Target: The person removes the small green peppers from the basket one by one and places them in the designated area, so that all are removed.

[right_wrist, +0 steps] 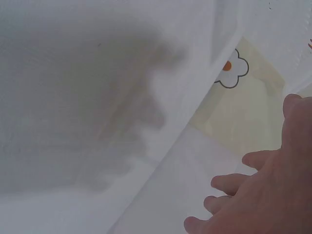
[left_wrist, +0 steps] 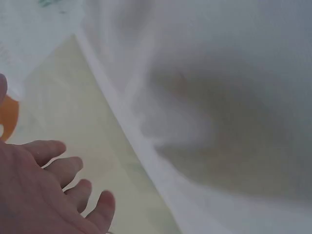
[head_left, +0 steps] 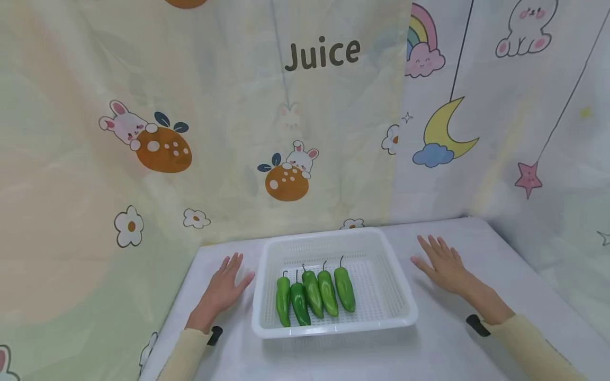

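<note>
Several green chili peppers lie side by side in a white plastic basket, toward its left and middle, stems pointing to the back. To the basket's left is my left hand, fingers extended, holding nothing; its thumb comes close to the basket's wall. On the other side my right hand is spread with straight fingers, apart from the basket and holding nothing. The left wrist view shows the left fingers loosely extended. In the right wrist view the right fingers look the same. Neither wrist view shows the peppers.
A white-covered table carries the basket. Behind it hangs a printed curtain with rabbits, oranges and the word "Juice". A paler curtain with a moon and star closes the right side. Dark wrist straps show at both sleeves.
</note>
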Demonstrator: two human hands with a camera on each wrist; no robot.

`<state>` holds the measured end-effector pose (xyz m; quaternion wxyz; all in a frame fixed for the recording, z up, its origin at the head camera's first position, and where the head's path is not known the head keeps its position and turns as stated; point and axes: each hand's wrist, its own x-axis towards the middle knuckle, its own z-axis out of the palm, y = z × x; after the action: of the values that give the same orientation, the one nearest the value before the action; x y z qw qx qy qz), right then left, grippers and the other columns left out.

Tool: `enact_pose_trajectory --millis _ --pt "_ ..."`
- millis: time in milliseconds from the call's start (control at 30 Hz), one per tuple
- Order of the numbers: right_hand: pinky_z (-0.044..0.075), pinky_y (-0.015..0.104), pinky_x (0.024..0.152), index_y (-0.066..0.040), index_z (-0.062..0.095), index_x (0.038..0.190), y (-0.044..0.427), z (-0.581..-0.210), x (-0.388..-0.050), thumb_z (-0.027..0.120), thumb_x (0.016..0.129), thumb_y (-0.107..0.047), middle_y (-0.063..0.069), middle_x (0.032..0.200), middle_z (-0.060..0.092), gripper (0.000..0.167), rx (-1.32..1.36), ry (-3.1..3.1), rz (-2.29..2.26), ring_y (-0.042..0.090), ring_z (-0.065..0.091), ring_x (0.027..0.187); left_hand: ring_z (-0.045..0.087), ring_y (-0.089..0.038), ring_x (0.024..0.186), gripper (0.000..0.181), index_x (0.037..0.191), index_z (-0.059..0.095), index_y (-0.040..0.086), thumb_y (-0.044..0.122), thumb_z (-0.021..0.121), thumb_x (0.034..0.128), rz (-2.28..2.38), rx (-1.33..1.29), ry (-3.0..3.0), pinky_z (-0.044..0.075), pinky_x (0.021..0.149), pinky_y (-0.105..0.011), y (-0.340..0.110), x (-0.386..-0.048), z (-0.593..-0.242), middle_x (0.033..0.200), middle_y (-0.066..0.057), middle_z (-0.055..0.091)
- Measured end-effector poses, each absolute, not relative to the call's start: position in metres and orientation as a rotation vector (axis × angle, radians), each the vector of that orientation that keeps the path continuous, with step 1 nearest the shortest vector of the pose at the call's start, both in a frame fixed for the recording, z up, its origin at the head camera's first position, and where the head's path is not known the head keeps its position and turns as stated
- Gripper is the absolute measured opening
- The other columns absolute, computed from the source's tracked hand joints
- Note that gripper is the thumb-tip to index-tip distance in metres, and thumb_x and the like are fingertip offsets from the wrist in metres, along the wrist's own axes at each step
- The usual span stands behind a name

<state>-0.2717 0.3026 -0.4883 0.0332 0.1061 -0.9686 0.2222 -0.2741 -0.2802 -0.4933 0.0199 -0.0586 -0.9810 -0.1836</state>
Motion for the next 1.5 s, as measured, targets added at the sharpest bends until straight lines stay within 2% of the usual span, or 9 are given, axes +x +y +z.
enact_pose_trajectory --millis 100,200,300,367,533,700,933,1100,1500 --pt "0.004 0.077 0.110 -0.002 0.021 0.158 0.302 -0.487 -0.273 0.045 0.103 -0.055 0.035 0.161 0.013 0.080 0.331 -2.978 0.663 0.056 0.001 0.149 0.021 -0.042 0.152 0.076 0.158 0.031 0.012 0.061 0.042 0.1012 -0.878 -0.124 -3.063 0.023 0.117 -0.065 -0.276 -0.273 -0.490 0.165 -0.016 0.027" --pt "0.004 0.077 0.110 -0.002 0.024 0.157 0.300 -0.484 -0.272 0.045 0.103 -0.055 0.035 0.161 0.015 0.079 0.334 -2.983 0.651 0.056 0.001 0.149 0.040 -0.040 0.144 0.064 0.149 0.047 0.014 0.057 0.046 0.1018 -1.097 -0.072 -3.045 0.034 0.113 -0.061 -0.270 -0.271 -0.487 0.155 -0.015 0.046" --pt "0.006 0.077 0.110 0.000 0.025 0.157 0.297 -0.478 -0.271 0.045 0.103 -0.055 0.035 0.161 0.016 0.079 0.339 -2.990 0.656 0.056 0.004 0.149 0.061 -0.033 0.123 0.053 0.134 0.062 0.013 0.053 0.049 0.1022 -1.198 -0.088 -3.007 0.048 0.102 -0.055 -0.263 -0.270 -0.482 0.134 -0.011 0.065" --pt "0.009 0.077 0.110 0.003 0.026 0.155 0.294 -0.473 -0.270 0.046 0.103 -0.053 0.036 0.159 0.018 0.079 0.359 -2.986 0.661 0.057 0.008 0.148 0.067 -0.024 0.107 0.047 0.124 0.067 0.013 0.051 0.050 0.1023 -1.231 -0.094 -2.986 0.053 0.094 -0.050 -0.259 -0.269 -0.478 0.120 -0.006 0.071" --pt "0.020 0.072 0.111 0.012 0.028 0.151 0.287 -0.457 -0.271 0.050 0.104 -0.047 0.040 0.155 0.024 0.078 0.426 -2.980 0.716 0.059 0.020 0.143 0.065 -0.013 0.083 0.043 0.108 0.071 0.013 0.052 0.052 0.1014 -1.230 -0.054 -2.985 0.051 0.076 -0.035 -0.249 -0.264 -0.470 0.099 0.000 0.072" --pt "0.032 0.067 0.110 0.017 0.032 0.146 0.283 -0.444 -0.274 0.054 0.103 -0.042 0.041 0.150 0.034 0.077 0.426 -2.986 0.740 0.058 0.034 0.138 0.061 -0.013 0.078 0.038 0.102 0.070 0.013 0.048 0.057 0.1002 -1.224 -0.025 -2.979 0.045 0.070 -0.030 -0.242 -0.262 -0.468 0.091 0.001 0.070" --pt "0.049 0.061 0.096 0.015 0.043 0.141 0.277 -0.420 -0.274 0.061 0.099 -0.038 0.039 0.140 0.049 0.070 0.385 -3.011 0.821 0.055 0.052 0.125 0.060 -0.014 0.077 0.032 0.099 0.069 0.011 0.041 0.059 0.1004 -1.246 -0.010 -2.962 0.043 0.069 -0.030 -0.239 -0.261 -0.468 0.088 0.000 0.069" --pt "0.053 0.055 0.093 0.014 0.049 0.137 0.270 -0.405 -0.277 0.064 0.098 -0.038 0.036 0.137 0.054 0.067 0.409 -3.034 0.871 0.051 0.056 0.124 0.060 -0.016 0.079 0.032 0.100 0.068 0.010 0.040 0.059 0.1006 -1.256 0.008 -2.967 0.043 0.070 -0.030 -0.237 -0.261 -0.467 0.088 -0.001 0.069" --pt "0.053 0.054 0.094 0.011 0.051 0.137 0.244 -0.376 -0.282 0.068 0.095 -0.039 0.033 0.138 0.055 0.067 0.363 -3.128 0.884 0.049 0.056 0.125 0.060 -0.016 0.081 0.033 0.102 0.068 0.010 0.042 0.059 0.1002 -1.286 0.032 -2.971 0.044 0.072 -0.029 -0.233 -0.262 -0.465 0.091 -0.002 0.070"
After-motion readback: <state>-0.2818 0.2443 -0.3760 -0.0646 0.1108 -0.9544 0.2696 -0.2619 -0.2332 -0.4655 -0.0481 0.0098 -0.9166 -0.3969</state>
